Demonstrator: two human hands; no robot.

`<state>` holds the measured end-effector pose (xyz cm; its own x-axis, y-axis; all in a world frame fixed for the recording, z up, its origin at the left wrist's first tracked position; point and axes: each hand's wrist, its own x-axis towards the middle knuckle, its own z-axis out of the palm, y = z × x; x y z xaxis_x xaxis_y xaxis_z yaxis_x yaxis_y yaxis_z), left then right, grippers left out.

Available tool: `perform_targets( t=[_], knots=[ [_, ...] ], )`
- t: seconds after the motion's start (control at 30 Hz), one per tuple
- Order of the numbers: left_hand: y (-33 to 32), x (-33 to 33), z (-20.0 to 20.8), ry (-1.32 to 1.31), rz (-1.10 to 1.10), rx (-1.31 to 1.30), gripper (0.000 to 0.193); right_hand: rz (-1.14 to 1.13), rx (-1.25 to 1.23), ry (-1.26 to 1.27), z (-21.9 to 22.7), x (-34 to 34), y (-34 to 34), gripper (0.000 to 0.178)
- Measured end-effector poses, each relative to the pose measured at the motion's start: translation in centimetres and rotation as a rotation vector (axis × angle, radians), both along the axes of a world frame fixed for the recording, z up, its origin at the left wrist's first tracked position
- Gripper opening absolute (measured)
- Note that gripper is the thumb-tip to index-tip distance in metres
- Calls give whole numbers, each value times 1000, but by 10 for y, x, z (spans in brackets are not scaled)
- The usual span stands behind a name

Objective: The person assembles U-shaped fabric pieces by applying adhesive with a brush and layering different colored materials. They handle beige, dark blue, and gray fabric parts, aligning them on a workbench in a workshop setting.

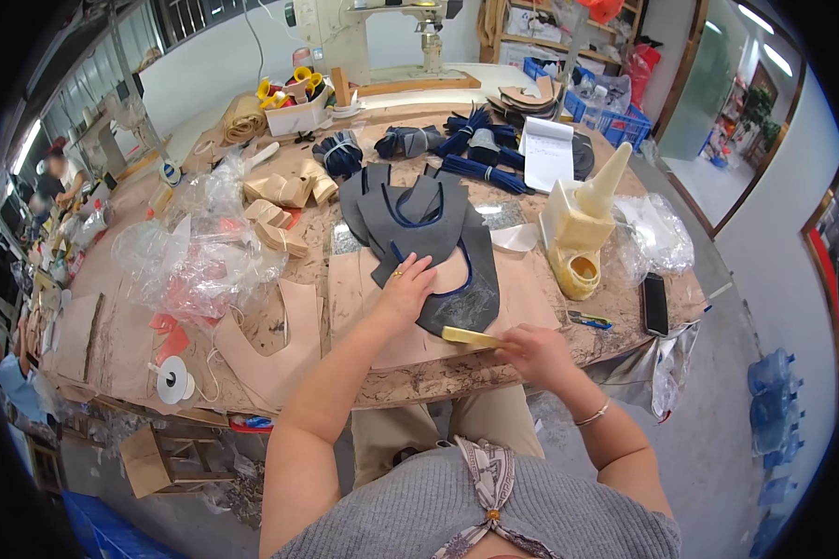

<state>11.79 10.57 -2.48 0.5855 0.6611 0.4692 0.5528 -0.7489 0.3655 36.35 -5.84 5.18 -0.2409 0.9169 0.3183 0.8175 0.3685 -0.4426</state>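
Pinching a yellow tool (474,337), the right hand (539,356) sits near the front edge of the counter (410,385), bare tan sheet (529,296) leaving room beyond, while the left hand (404,296) rests slightly spread fingers on the dark gray, blue-trimmed, whitish-smeared piece (459,312) lying over that sheet.

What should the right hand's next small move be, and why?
Perhaps sweep the flat yellow tool in the right hand over the curved, navy-edged grey piece: its tip overlaps the pale-smeared lower edge, while the left hand rests farther up.
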Motion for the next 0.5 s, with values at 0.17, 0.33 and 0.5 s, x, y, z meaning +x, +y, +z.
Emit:
perform_targets(
  t=[0.17,0.33,0.5],
  knots=[
    [2,1,-1,-4,-20,38,36,-136,41,-42,-3,20,14,13],
    [3,-5,8,20,-57,3,37,16,-20,-33,-1,18,-10,16],
    [3,-20,30,-7,-182,-117,30,-300,-32,302,28,91,-23,21]
  ],
)
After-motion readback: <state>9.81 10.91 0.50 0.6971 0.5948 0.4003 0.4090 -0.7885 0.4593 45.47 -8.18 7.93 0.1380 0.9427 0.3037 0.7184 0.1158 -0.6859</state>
